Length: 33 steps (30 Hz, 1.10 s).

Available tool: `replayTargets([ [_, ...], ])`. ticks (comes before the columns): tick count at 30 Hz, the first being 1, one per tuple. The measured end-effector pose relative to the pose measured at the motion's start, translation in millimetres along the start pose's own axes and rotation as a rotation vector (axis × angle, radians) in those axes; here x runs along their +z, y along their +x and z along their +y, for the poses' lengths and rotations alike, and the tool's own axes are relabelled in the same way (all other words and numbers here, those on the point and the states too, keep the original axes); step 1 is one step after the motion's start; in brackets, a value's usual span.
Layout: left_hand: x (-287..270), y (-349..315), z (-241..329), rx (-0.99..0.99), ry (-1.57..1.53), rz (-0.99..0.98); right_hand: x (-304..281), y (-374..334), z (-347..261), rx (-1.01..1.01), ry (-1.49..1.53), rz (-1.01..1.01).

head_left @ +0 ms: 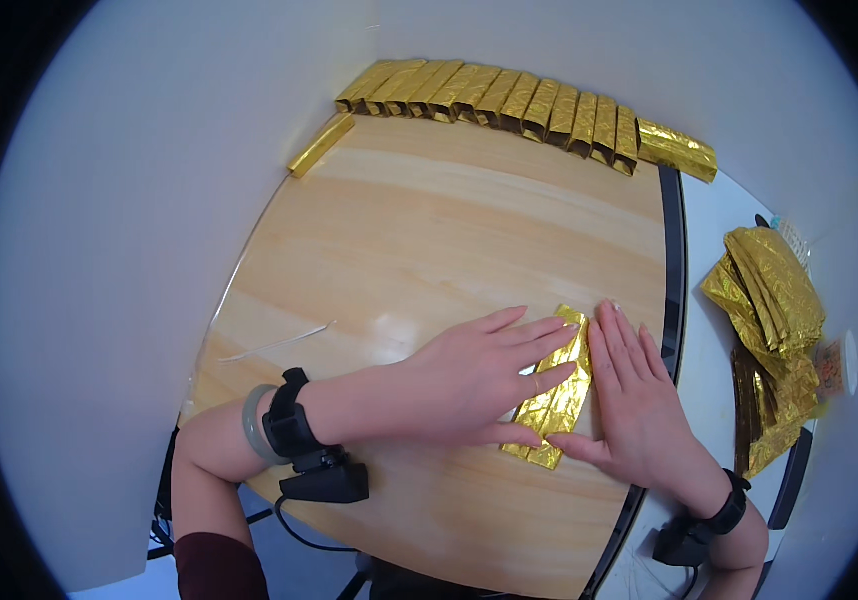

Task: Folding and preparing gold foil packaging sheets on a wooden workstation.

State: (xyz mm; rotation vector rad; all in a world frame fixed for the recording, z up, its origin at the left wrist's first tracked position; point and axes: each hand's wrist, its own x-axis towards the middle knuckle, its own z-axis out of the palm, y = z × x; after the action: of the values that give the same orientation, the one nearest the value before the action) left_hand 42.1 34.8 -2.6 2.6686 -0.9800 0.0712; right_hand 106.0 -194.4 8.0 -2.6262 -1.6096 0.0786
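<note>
While the left hand (479, 378) lies across the gold foil (556, 409) on the table (399, 240), its fingers spread, the right hand (641, 405) lies along the foil's right edge, fingers nearly together, thumb stretched toward the left thumb.

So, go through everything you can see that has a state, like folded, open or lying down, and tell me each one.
Foil piece: creased lengthwise, lying under the fingers
Left hand: open, fingers spread over the foil
Right hand: open, flat along the foil's right edge
Row of gold tubes: side by side, near ends open
Lone left tube: lying apart
Foil pile: folded, heaped
White strip: lying loose, slightly bent
</note>
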Motion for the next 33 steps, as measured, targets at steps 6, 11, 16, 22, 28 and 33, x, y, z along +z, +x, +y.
replayTargets([
  [6, -1.4, 0.4, -2.4, 0.03, 0.043, -0.005, -1.1, 1.2, -1.8, 0.013, -0.044, -0.058],
  [11, -2.0, -0.8, -3.0, 0.043, 0.063, -0.003, 1.1, 1.9, -4.0, 0.015, -0.075, -0.048],
  [16, 0.2, 0.4, -1.3, 0.036, 0.04, -0.035, 4.4, 1.4, -5.1, 0.009, -0.071, -0.026],
  [22, 0.7, -0.9, 2.5, 0.001, 0.034, -0.048, 4.5, 3.4, -6.3, 0.027, -0.034, 0.026],
  [28, -7.0, 3.3, 6.5, -0.016, 0.047, -0.123, 7.7, 0.7, -2.6, 0.026, -0.009, 0.015],
  [33, -3.4, 2.0, 4.0, 0.005, 0.04, -0.12, 3.4, 0.2, 0.9, 0.023, 0.032, -0.009],
])
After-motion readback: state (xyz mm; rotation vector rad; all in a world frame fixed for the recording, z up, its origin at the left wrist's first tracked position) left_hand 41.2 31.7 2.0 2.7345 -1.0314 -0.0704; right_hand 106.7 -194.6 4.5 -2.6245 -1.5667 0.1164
